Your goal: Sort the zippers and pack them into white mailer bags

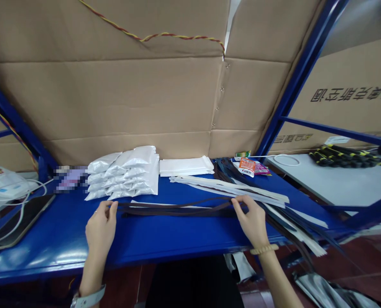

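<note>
A long dark brown fabric strip [177,206], perhaps a zipper, is stretched sideways above the blue table [165,239]. Its left end is pinched between the thumb and fingers of my left hand [101,229]. My right hand [252,220] pinches it at the other side. Just under it lie more dark strips [177,212] and a thin white one. To the right, loose white strips [229,187] and navy and brown strips fan out, some reaching past the front edge beside my right wrist.
Stacked white packets [126,171] stand at the back left, beside flat white packs [187,166]. Small snack pouches [247,166] lie back right. A dark phone-like device [20,220] with white cables is at far left. Blue frame posts [301,81] flank the table; cardboard [129,98] backs it.
</note>
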Demonstrator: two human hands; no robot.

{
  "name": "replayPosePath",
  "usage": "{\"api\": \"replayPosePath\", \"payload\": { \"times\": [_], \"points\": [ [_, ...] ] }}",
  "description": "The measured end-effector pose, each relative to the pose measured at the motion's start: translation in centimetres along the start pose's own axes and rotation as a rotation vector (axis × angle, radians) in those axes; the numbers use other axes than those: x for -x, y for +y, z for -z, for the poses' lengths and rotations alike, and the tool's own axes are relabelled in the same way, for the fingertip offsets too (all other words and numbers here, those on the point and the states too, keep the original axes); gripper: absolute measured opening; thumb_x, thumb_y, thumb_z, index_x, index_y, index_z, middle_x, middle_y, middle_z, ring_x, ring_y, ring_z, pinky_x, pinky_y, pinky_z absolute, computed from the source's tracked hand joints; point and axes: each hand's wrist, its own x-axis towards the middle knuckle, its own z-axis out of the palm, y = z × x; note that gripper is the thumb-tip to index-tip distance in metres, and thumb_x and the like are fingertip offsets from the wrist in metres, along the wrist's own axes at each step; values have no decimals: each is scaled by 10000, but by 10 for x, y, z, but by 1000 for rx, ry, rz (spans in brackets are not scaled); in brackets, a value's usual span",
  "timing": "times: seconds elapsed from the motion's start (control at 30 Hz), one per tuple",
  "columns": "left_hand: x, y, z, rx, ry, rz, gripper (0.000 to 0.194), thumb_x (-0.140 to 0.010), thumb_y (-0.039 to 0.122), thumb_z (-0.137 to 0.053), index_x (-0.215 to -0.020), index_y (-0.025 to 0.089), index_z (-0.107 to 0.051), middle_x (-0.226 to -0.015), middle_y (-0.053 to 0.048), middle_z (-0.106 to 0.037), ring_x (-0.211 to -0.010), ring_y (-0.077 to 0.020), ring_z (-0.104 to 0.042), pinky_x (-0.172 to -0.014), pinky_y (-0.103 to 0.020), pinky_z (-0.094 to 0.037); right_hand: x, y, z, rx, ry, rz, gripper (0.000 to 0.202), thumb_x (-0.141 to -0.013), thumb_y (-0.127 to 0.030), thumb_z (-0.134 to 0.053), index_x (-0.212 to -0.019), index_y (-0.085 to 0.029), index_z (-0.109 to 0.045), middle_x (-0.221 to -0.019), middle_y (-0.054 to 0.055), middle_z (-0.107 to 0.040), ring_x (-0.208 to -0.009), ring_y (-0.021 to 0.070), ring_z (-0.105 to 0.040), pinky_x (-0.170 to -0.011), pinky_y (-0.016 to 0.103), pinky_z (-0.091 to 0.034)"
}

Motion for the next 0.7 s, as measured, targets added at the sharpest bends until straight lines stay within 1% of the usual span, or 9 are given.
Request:
{"api": "replayPosePath", "payload": {
  "times": [0.1,0.17,0.2,0.27,0.3,0.37,0.43,0.57,0.7],
  "points": [
    [11,24,-2,100,94,35,380,-873,474,-427,-1120,189,-472,-632,39,-479,-580,-136,-501,-558,-222,-311,8,-20,-12,-85,-64,-80,234,-844,-392,-536,-744,-190,-598,-742,26,-619,-706,176,-567,-709,309,-427],
    [24,48,-7,188,76,0,382,-871,458,-441,-1133,182,-467,-637,41,-471,-572,-133,-500,-576,-228,-338,14,-36,-27,-207,-127,-130,236,-824,-412,-567,-755,-190,-608,-755,26,-626,-705,174,-571,-699,305,-437],
    [32,61,-10,244,30,-45,328,-874,440,-440,-1079,191,-499,-642,36,-491,-587,-134,-511,-592,-230,-354,16,-44,-35,-279,-160,-156,232,-813,-416,-581,-770,-190,-612,-769,28,-630,-709,174,-575,-696,303,-444],
    [46,86,-18,354,-118,-170,242,-889,413,-422,-935,217,-557,-691,23,-564,-642,-132,-550,-635,-230,-381,22,-59,-51,-423,-215,-199,222,-798,-412,-603,-809,-191,-618,-810,35,-638,-735,179,-586,-706,304,-459],
    [52,96,-22,393,-184,-238,233,-896,400,-412,-924,222,-561,-736,16,-590,-677,-131,-566,-654,-229,-390,24,-65,-58,-489,-238,-210,215,-798,-403,-604,-826,-191,-620,-831,40,-640,-756,183,-592,-718,307,-465],
    [60,111,-29,438,-255,-335,219,-904,384,-406,-930,229,-559,-792,11,-604,-716,-127,-575,-682,-228,-399,28,-74,-67,-597,-282,-208,192,-815,-376,-586,-858,-192,-621,-875,50,-637,-811,190,-597,-754,314,-469],
    [64,118,-32,432,-294,-388,209,-906,378,-404,-959,230,-543,-764,16,-579,-696,-123,-566,-657,-225,-396,31,-79,-71,-662,-315,-186,163,-834,-345,-561,-868,-195,-615,-893,53,-625,-850,192,-592,-786,319,-464],
    [65,118,-33,368,-336,-480,188,-908,362,-404,-972,223,-513,-700,32,-518,-629,-116,-534,-592,-224,-370,32,-82,-72,-742,-320,-184,109,-825,-292,-571,-892,-205,-565,-877,35,-591,-851,179,-575,-798,316,-455],
    [65,120,-30,302,-399,-561,207,-886,414,-441,-922,222,-508,-713,34,-524,-607,-113,-528,-556,-228,-356,32,-82,-72,-811,-345,-215,173,-800,-266,-600,-944,-212,-521,-875,26,-579,-840,166,-567,-794,305,-452]
  ]
}}
